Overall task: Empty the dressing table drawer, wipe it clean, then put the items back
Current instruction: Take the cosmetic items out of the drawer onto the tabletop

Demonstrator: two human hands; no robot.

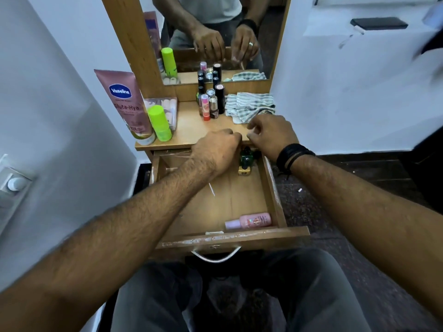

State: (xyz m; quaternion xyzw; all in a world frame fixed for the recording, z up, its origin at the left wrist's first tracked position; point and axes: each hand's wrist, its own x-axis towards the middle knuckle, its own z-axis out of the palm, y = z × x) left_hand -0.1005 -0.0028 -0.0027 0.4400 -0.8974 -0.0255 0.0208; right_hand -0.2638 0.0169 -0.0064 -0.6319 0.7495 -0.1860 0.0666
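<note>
Hovering over scuffed wooden drawer (272, 185), left hand (219, 149) and right hand (272, 135) curled (contents unclear), pink bottle (249, 221) inside

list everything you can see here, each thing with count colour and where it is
drawer: 1, brown wood, pulled open under the tabletop
pink bottle: 1, pink with pale cap, lying at the drawer's front right
green bottle: 1, dark green, back of the drawer between the hands
gold item: 1, gold, just in front of the green bottle
lipsticks and small bottles: a cluster, black, pink and silver, tabletop by the mirror
cloth: 1, grey-striped, tabletop right
Vaseline tube: 1, pink, tabletop left
lime bottle: 1, lime green, beside the tube
mirror: 1, wood-framed, behind the tabletop
left hand: fingers curled, at the tabletop's front edge
right hand: fingers curled, black wristbands
</note>
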